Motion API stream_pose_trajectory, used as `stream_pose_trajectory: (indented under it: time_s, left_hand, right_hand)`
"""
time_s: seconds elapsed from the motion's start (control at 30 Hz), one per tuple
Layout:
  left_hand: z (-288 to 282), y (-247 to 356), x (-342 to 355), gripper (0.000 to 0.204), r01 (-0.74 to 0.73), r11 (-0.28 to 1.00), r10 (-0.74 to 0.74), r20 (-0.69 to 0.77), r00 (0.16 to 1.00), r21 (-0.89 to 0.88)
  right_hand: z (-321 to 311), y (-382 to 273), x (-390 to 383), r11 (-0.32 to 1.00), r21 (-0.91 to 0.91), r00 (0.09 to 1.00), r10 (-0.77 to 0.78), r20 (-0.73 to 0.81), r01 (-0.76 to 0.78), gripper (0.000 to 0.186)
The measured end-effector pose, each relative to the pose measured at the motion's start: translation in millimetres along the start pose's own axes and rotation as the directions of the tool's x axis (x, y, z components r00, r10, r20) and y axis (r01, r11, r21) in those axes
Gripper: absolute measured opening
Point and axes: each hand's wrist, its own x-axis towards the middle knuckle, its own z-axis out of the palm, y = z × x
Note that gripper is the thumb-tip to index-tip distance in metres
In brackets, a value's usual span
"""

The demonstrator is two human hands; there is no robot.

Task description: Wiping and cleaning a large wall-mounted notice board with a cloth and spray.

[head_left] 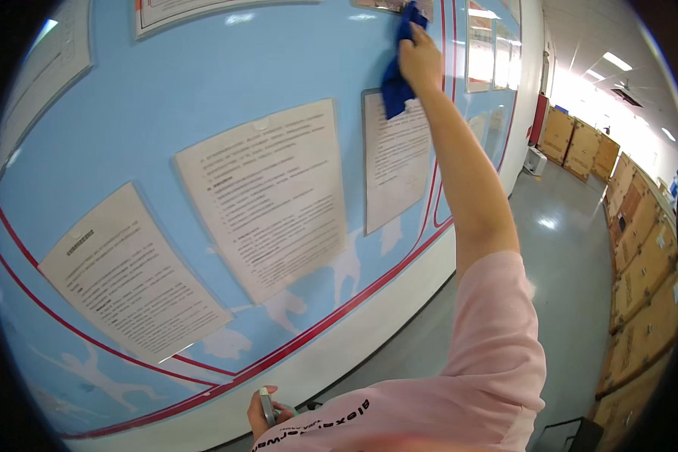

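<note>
My right hand (420, 56) grips a dark blue cloth (393, 89) against the light blue wall board (264, 60) at the upper middle, beside a framed piece at the top edge and above a paper sheet (395, 166) in a clear holder. Two more sheets, a middle one (264, 196) and a lower left one (132, 271), hang on the board. Low in the view, my left hand (267, 410) holds a small grey object with a white top (267, 407), partly hidden by my pink shirt.
Tall wooden crates (633, 264) line the right side, with more crates (580, 143) at the back. A grey floor (557, 248) runs between them and the board. A small white box (533, 160) stands by the wall, and a black frame (569, 437) is at the lower right.
</note>
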Motion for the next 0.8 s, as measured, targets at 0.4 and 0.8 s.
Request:
stream_pose_trajectory:
  time_s: [0.4, 0.8]
  left_hand:
    - [2, 3, 30, 0.063, 0.032, 0.991, -0.011, 0.163, 0.987, -0.130]
    - [7, 3, 10, 0.043, 0.212, 0.964, -0.218, -0.019, 0.976, -0.162]
  right_hand:
    - [-18, -51, -24, 0.851, 0.153, 0.853, -0.517, 0.074, 0.503, 0.055]
    - [-10, 86, 19, 0.937, -0.017, 0.936, 0.350, 0.021, -0.350, 0.060]
